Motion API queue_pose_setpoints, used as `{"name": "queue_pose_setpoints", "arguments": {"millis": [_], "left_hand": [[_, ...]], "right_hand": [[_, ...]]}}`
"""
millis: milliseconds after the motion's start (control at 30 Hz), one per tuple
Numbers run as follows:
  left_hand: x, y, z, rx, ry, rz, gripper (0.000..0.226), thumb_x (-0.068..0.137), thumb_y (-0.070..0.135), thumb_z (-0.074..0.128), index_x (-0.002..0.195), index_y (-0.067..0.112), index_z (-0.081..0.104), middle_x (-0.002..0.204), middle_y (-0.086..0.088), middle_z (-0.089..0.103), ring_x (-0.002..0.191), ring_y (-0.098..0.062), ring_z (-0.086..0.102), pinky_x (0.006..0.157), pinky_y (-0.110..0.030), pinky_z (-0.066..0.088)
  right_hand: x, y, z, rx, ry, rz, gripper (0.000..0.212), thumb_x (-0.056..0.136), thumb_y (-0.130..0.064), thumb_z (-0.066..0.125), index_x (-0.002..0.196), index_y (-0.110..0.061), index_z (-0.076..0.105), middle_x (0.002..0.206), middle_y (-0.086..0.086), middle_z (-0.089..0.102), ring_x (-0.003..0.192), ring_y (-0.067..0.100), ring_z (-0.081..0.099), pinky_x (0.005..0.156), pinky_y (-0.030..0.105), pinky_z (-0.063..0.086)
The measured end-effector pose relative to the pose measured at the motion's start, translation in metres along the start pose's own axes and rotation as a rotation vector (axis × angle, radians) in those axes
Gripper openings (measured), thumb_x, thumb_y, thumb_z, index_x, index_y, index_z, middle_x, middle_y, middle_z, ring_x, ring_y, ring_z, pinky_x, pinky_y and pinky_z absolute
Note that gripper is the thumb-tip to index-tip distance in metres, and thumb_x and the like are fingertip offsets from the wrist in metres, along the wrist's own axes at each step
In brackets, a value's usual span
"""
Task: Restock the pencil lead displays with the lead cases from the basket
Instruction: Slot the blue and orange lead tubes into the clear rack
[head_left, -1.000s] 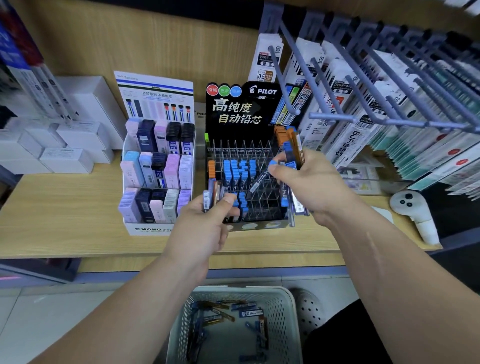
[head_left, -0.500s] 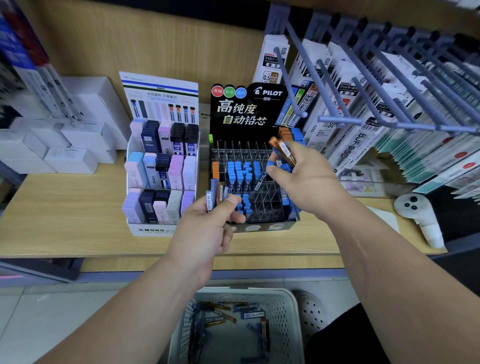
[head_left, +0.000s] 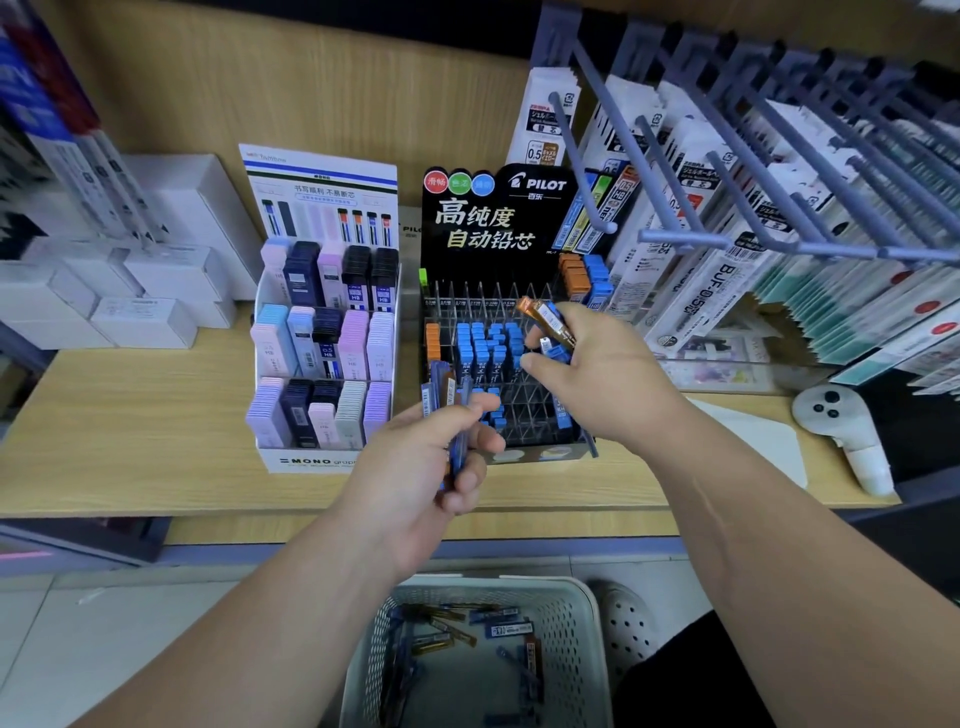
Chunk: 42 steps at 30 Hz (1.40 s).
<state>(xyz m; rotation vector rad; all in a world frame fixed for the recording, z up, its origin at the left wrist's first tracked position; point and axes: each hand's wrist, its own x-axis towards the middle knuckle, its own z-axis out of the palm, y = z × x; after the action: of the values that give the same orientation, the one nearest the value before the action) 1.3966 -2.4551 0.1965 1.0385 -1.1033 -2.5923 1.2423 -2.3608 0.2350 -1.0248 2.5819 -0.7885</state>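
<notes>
Hands at Pilot display (head_left: 488, 218): left grip (head_left: 415, 467) clamps spare lead cases (head_left: 441, 389), right grip (head_left: 602, 374) pinches orange case (head_left: 550, 322) ready to slot

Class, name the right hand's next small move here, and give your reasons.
Probably lower the orange lead case, pinched in the right hand above the Pilot rack, into an empty slot; the rack's right-hand compartments stand empty, and the left hand holds more cases.

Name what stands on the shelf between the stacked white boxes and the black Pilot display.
The white Mono display, its tiers full of pastel and dark lead cases, as the head view shows.
</notes>
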Motion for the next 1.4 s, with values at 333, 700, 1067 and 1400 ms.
{"name": "queue_pose_setpoints", "arguments": {"millis": [333,700,1067,1400], "left_hand": [[-0.011,-0.013,0.013,0.215,-0.158,0.002,0.028,0.083,0.023,0.071,0.110,0.016,0.073,0.062,-0.003,0.052,0.044,-0.009,0.025,0.042,-0.020,0.015],[-0.010,-0.026,0.026,0.336,-0.062,0.130,0.020,0.095,0.021,0.062,0.103,0.003,0.066,0.067,-0.012,0.047,0.040,-0.007,0.031,0.042,-0.021,0.020],[-0.006,-0.020,0.029,0.098,0.163,0.233,0.010,0.097,0.013,0.060,0.100,0.004,0.058,0.067,-0.010,0.062,0.041,-0.009,0.027,0.037,-0.018,0.022],[0.003,-0.014,0.028,0.003,0.278,0.391,0.005,0.095,0.010,0.062,0.090,0.008,0.062,0.071,-0.006,0.068,0.043,-0.008,0.028,0.037,-0.016,0.024]], "right_hand": [[-0.025,0.016,-0.018,0.680,-0.373,0.176,0.010,0.093,-0.019,0.071,0.098,-0.011,0.068,0.070,0.008,0.066,0.059,0.006,0.061,0.058,0.016,0.047],[-0.031,0.036,-0.012,0.559,-0.381,0.148,0.009,0.091,-0.022,0.074,0.088,-0.015,0.070,0.059,-0.010,0.064,0.067,0.011,0.060,0.084,0.034,0.051],[-0.031,0.043,-0.010,0.860,-0.132,0.269,0.008,0.079,-0.034,0.076,0.078,-0.028,0.071,0.078,0.002,0.064,0.081,0.025,0.055,0.073,0.039,0.042],[-0.045,0.043,0.007,0.814,-0.263,0.322,0.019,0.087,-0.031,0.073,0.090,-0.014,0.065,0.078,0.008,0.056,0.074,0.023,0.047,0.069,0.035,0.042]]}}
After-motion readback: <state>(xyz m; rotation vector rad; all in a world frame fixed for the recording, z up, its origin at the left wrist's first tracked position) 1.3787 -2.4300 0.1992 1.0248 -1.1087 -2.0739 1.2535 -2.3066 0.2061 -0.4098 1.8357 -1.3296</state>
